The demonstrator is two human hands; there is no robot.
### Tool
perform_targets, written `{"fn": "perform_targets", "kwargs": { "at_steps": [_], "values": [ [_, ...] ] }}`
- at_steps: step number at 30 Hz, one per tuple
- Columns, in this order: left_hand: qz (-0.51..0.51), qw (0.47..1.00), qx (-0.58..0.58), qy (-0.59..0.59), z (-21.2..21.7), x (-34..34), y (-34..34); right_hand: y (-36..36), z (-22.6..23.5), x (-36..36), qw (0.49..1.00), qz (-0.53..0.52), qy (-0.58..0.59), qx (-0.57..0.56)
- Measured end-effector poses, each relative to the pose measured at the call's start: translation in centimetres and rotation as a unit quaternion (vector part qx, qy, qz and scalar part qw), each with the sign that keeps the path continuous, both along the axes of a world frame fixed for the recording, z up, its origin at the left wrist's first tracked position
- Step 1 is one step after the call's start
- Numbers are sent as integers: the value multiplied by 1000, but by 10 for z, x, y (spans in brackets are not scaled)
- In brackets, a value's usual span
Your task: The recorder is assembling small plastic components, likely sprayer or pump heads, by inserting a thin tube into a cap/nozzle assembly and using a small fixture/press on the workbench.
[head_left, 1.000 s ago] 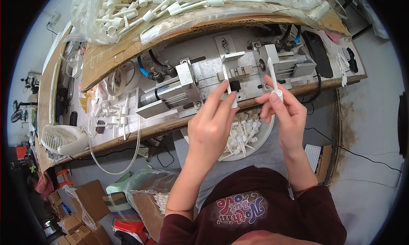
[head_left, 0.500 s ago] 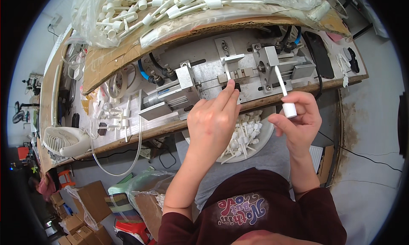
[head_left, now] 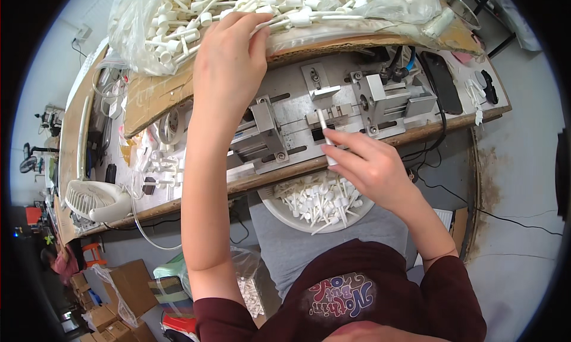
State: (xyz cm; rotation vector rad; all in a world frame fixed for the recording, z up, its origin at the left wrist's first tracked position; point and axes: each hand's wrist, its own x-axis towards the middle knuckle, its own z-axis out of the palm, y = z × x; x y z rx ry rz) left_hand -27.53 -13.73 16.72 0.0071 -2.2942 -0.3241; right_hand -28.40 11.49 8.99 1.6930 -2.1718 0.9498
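Note:
My left hand reaches over the heap of white capped sticks on the cardboard shelf, its thumb and fingertips closing round one thin stick at the heap's front edge. Part of that stick is hidden by the fingers. My right hand pinches another white capped stick between thumb and fingers, its far end at the small metal holding block in the middle of the metal fixture. The fingers cover part of this stick.
Metal clamp units stand left and right of the block. Below the bench edge, a round bowl holds many white pieces. A dark phone lies at the right; a white fan is at the left.
My left hand has gone from the holding block up to the heap. My right hand has brought its white capped stick left and down to the block.

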Motion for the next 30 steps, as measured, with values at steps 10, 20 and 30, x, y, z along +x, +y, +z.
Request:
{"fn": "perform_targets", "kwargs": {
  "at_steps": [10, 20, 30],
  "values": [
    [52, 988, -26, -140, 11, -17, -11, -12, 8, -5, 990, -38, 129, 48],
    [19, 986, 16, -166, 17, -3, -26, -13, 6, -6, 993, -46, 84, 74],
    [-22, 987, 86, -137, 22, 21, -29, -41, 52, -38, 990, -45, 85, -101]
  ]
}}
